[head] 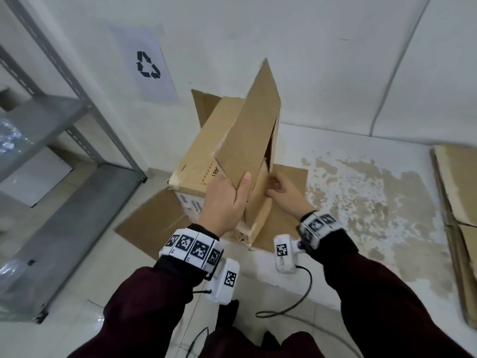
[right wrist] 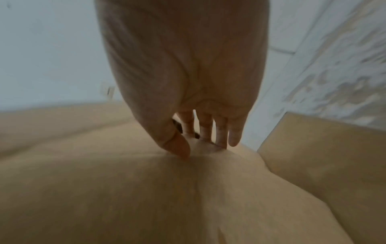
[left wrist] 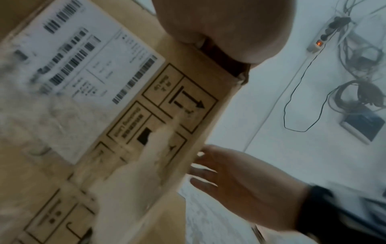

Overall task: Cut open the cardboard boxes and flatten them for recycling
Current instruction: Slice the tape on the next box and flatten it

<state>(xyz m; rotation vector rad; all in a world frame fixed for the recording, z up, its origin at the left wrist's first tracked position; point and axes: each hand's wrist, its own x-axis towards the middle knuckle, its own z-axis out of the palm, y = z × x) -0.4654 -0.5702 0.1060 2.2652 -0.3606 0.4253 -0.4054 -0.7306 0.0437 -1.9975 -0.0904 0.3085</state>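
a person's left hand (head: 227,202) grips the near corner of a raised flap (head: 253,125) on a cardboard box (head: 206,156), thumb laid up the flap's face and the other fingers hidden behind it. the box stands on the floor (head: 258,285) directly beyond the fingers, on flat cardboard sheets (head: 147,223) that spread out to either side of it. the right hand (head: 286,195) reaches in just right of the left thumb, fingers loosely curled toward the box's open side. in the right wrist view the fingers (right wrist: 205,130) lie nearly straight and slightly apart, tips touching cardboard, while the thumb (right wrist: 177,147) presses a panel; whether they pinch an edge cannot be told through the blur. the left wrist view shows a white label (left wrist: 83,66) with barcodes and printed handling marks on the box face below the palm, and the right hand (left wrist: 246,186) at the box's edge. a steel rack (head: 85,140) stands well left of the hands, a recycling sign (head: 148,65) hangs on the wall beyond the fingertips, and more cardboard (head: 456,202) lies stacked far to the right.
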